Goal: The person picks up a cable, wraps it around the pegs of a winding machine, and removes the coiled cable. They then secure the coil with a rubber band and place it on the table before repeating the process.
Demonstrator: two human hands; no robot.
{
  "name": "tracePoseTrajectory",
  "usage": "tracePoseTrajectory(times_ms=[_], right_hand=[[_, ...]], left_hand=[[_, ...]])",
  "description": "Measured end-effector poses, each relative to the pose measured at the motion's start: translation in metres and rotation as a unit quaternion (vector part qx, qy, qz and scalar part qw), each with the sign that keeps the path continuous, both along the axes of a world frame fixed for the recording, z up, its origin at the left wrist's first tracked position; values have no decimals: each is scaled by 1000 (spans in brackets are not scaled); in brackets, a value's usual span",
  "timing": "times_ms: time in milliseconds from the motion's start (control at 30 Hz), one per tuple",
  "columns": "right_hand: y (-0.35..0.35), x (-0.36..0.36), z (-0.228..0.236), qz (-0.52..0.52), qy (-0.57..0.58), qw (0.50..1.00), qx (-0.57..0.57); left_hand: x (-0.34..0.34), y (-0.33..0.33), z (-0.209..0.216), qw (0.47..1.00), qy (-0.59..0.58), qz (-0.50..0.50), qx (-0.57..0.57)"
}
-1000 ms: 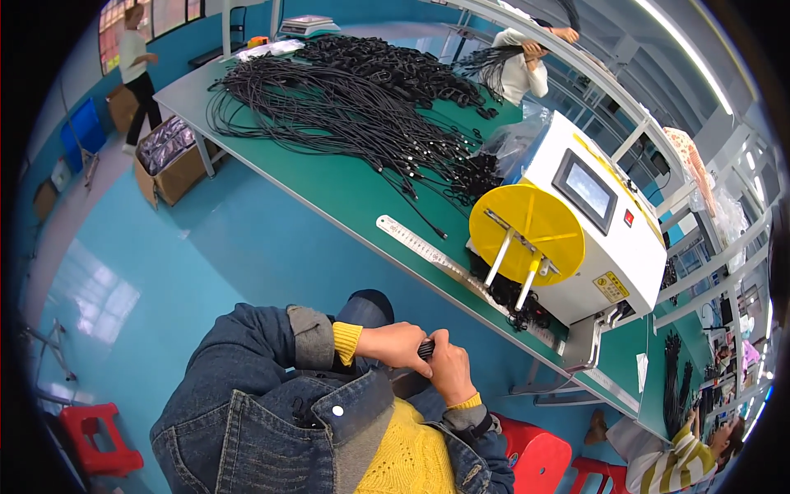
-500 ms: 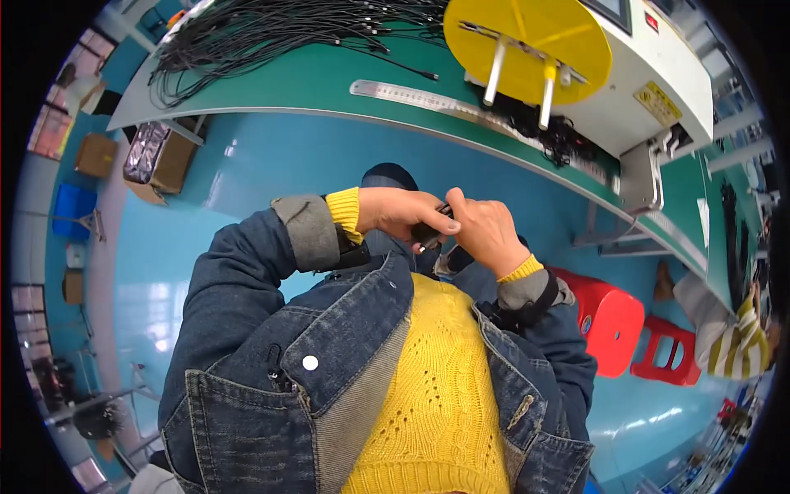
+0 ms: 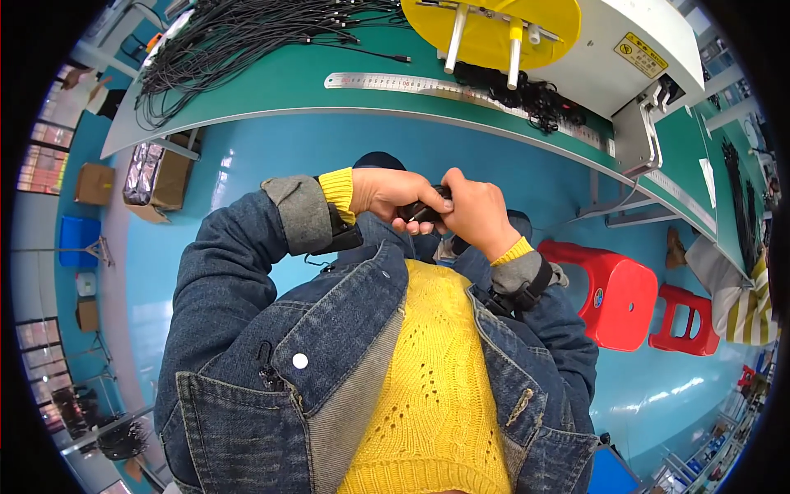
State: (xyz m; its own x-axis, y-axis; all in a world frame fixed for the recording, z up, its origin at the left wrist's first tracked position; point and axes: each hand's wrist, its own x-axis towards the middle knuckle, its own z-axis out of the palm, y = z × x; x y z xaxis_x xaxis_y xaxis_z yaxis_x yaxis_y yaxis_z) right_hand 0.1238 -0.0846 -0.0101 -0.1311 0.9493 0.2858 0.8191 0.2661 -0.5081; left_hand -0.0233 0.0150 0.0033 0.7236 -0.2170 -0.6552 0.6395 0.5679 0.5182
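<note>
Both my hands meet in front of my chest, over the blue floor and short of the table edge. Between them is a small dark object (image 3: 425,209), mostly covered by fingers, so its kind cannot be made out. My left hand (image 3: 391,196) is closed around it from the left, fingertips curled beneath and thumb on top. My right hand (image 3: 479,212) is closed against its right end, with the thumb side pressed to it. Yellow cuffs and rolled denim sleeves show at both wrists.
Beyond my hands runs a green-topped table (image 3: 271,86) with a heap of black cables (image 3: 230,49), a steel ruler (image 3: 387,81) and a white machine (image 3: 634,90) bearing a yellow disc (image 3: 494,29). Red stools (image 3: 621,305) stand at right. A cardboard box (image 3: 171,177) sits at left.
My right hand has curled more tightly, its thumb side now against the dark object, which shows less between the fingers. The view has shifted, so the table and machine sit higher and further left.
</note>
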Motion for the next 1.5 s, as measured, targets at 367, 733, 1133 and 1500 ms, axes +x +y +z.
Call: tracePoseTrajectory(times_ms=[367, 733, 1133, 1500], right_hand=[[-3, -7, -15, 20, 216, 976, -1], [-2, -6, -18, 3, -34, 999, -36], [1, -13, -13, -70, -54, 991, -99], [0, -3, -10, -72, 294, 942, -147]], left_hand=[[-5, -13, -18, 995, -99, 5, 34], [-4, -19, -18, 999, 11, 37, 31], [1, -27, -13, 991, 5, 62, 116], [-4, 1, -25, 988, -52, 140, 35]])
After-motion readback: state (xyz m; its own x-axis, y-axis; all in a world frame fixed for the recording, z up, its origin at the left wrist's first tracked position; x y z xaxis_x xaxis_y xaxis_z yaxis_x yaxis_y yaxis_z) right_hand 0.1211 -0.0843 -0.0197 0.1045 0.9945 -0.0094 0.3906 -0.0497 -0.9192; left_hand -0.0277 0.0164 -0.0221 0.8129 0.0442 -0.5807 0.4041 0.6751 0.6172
